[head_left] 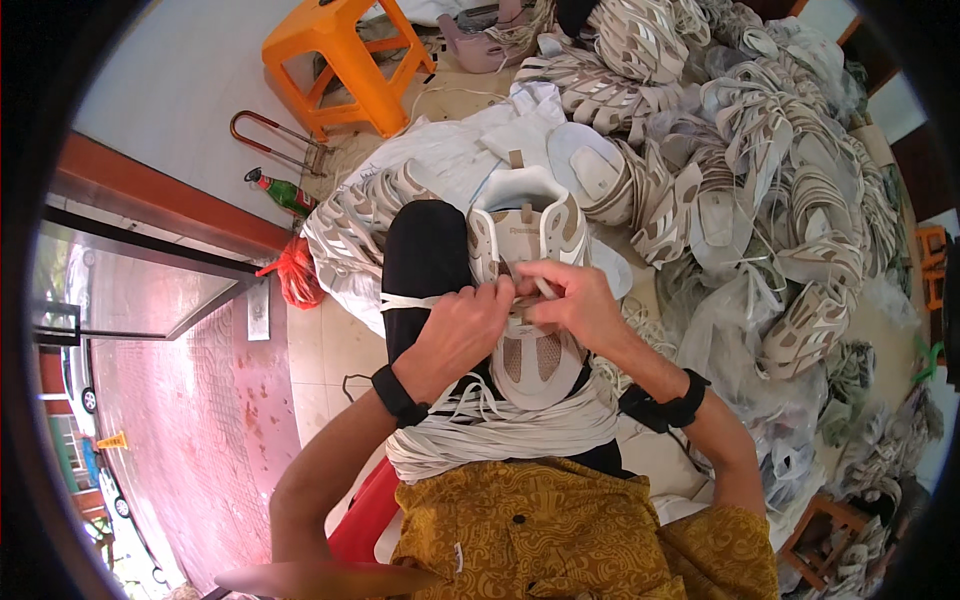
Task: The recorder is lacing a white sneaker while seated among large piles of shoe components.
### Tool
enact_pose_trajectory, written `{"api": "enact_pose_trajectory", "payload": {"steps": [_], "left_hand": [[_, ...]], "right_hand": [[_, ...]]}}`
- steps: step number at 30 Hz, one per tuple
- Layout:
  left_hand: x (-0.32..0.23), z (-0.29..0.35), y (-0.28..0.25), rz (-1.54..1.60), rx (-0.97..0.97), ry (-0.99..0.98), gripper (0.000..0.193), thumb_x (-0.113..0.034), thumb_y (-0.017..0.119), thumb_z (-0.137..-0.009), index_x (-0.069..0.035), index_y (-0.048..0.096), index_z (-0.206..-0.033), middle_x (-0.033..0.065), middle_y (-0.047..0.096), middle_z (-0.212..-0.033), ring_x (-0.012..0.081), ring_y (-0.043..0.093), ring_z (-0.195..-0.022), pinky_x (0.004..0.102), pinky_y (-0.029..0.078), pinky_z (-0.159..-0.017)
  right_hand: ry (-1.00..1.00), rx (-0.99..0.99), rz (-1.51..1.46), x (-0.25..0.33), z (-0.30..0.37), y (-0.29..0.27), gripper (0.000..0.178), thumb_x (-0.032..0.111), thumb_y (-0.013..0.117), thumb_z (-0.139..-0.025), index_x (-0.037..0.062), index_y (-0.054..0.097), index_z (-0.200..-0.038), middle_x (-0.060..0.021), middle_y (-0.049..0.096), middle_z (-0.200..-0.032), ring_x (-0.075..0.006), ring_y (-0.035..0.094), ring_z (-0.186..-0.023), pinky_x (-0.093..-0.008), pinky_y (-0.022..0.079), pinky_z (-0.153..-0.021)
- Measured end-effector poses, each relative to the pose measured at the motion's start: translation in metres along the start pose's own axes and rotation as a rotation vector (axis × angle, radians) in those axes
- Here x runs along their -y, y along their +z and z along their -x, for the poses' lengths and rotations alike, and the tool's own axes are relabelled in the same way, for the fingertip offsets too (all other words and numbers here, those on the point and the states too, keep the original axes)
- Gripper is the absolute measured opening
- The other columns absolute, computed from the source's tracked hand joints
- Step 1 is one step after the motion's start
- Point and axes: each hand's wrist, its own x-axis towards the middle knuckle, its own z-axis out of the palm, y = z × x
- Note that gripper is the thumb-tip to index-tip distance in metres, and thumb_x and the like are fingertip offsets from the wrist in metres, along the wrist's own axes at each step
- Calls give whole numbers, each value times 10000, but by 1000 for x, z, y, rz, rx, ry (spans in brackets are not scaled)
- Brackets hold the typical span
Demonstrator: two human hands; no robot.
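Note:
A beige and white shoe upper (540, 375) with mesh panels at its toe lies across my lap, its collar pointing away from me. My left hand (455, 330) is closed at the upper's lacing, fingertips pinched over a pale shoelace (408, 301) that trails left across my black trouser leg (425, 245). From the right, my right hand (580, 305) pinches a light lace end over the same eyelets, close to the left fingertips. The exact threading is hidden under my fingers. A thick bundle of white shoelaces (500, 445) rests over my thighs.
Stacked shoe uppers (800, 180) and clear plastic bags (740, 330) crowd the right side. More uppers (365, 225) lie on a white sack (450, 150) ahead. An orange stool (350, 60), green bottle (285, 193) and red bag (297, 275) stand left, near a glass door (150, 280).

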Motion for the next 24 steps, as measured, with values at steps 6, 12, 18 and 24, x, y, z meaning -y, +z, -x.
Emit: {"api": "enact_pose_trajectory", "payload": {"steps": [6,12,18,24], "left_hand": [[14,-10,-22,102,274,-70,133,-149,499,-781,-17,485,-769,152,541,-549,288,585,-552,373,465,-499],[13,-18,-18,216,273,-224,142,-130,492,-778,11,502,-766,191,555,-588,340,578,-587,411,464,-525],[23,-31,-12,193,516,-108,104,-51,498,-711,21,534,-645,198,576,-642,328,597,-640,388,476,-560],[0,-32,-18,38,389,-8,69,-76,522,-702,-8,528,-690,172,548,-565,321,590,-577,389,465,-514]], "right_hand": [[-720,-88,1126,2,-13,-21,304,18,614,-602,68,608,-902,-62,591,-773,-220,587,-692,-312,467,-585],[-670,-52,946,-1,-17,-25,258,32,615,-615,63,621,-871,-65,590,-753,-205,576,-656,-277,451,-550],[-402,-64,383,5,1,-32,289,43,610,-695,36,610,-984,-53,618,-731,-89,538,-575,-221,424,-536],[-185,-175,165,-13,21,-25,262,32,576,-740,20,607,-1000,-28,606,-702,-36,444,-479,-171,331,-422]]}}
